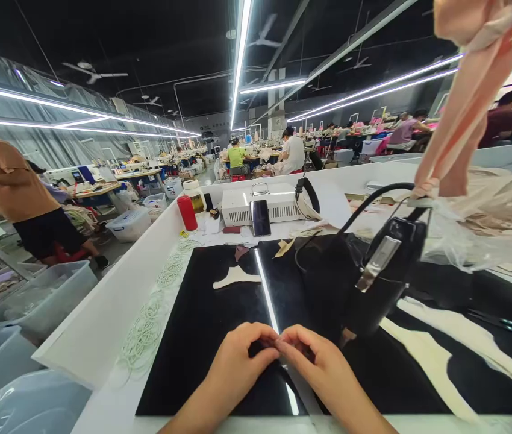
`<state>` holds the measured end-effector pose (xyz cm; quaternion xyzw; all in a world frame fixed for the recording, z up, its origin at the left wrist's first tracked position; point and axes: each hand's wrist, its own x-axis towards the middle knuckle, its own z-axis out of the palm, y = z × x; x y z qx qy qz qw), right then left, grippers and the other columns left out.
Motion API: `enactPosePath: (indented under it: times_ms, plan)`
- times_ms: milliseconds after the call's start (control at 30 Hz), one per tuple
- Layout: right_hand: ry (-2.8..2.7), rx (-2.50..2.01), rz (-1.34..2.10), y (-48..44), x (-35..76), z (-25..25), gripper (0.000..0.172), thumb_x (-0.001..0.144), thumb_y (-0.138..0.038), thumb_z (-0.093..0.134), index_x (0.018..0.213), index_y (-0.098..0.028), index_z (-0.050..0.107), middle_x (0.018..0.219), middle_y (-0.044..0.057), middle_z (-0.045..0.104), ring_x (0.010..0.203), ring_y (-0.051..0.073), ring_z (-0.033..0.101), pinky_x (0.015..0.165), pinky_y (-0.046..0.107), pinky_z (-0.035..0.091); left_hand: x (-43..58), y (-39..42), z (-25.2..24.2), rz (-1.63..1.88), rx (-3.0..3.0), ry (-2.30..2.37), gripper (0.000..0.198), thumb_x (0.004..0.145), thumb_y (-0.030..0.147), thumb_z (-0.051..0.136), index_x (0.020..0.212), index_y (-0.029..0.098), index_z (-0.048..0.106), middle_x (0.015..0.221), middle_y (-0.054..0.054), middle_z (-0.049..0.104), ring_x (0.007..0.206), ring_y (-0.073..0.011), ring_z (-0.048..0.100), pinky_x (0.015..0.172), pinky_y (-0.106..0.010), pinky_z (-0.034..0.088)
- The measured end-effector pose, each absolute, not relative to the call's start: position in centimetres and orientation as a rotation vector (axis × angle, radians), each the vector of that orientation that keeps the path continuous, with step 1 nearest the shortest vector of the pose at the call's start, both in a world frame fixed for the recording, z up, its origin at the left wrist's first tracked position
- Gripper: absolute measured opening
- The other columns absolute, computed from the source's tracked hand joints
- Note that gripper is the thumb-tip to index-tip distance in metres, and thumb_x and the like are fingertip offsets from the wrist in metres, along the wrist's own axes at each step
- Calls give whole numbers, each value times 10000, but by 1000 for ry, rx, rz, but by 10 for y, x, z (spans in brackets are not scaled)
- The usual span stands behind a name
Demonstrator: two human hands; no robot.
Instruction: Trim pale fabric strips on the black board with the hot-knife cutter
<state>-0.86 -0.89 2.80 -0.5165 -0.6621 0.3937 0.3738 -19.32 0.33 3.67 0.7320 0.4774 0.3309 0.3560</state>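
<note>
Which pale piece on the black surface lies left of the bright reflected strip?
The curved cream piece beyond the left hand; the other pale pieces all lie right of the strip.

A mat (211, 319) lies on the table (102, 413) at lower centre, the left hand (240, 352) and right hand (321, 358) over it. Cords (145, 331) lie left of it. Behind it, a phone (260, 218) stands before a box (234, 208), a bottle (187, 213) to their left. Bins (52, 304) stand lower left.
</note>
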Motion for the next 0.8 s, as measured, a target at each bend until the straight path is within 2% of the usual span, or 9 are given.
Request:
enactPosePath:
  times_ms: [100, 400, 800]
  plan:
    - [-1668, -1339, 995, -9, -8, 27, 258, 907, -459, 619, 802, -232, 683, 752, -7, 655, 704, 190, 582, 636, 283, 423, -194, 4, 36, 883, 1866, 1198, 141, 906, 219, 677, 968, 293, 781, 936, 37, 767, 900, -174, 701, 856, -273, 512]
    - [-1681, -1332, 962, -9, -3, 23, 320, 942, -497, 570, 807, -236, 698, 763, 4, 667, 717, 197, 591, 648, 287, 435, -194, 4, 37, 889, 1832, 1170, 163, 891, 232, 674, 986, 296, 789, 964, 39, 781, 927, -183, 711, 890, -278, 511]
    - [-1699, -1320, 955, -9, -3, 18, 276, 950, -464, 566, 869, -250, 721, 787, -1, 674, 698, 185, 597, 644, 279, 454, -193, 3, 39, 920, 1752, 1157, 159, 899, 223, 629, 907, 248, 786, 881, 33, 774, 849, -170, 708, 803, -240, 508]
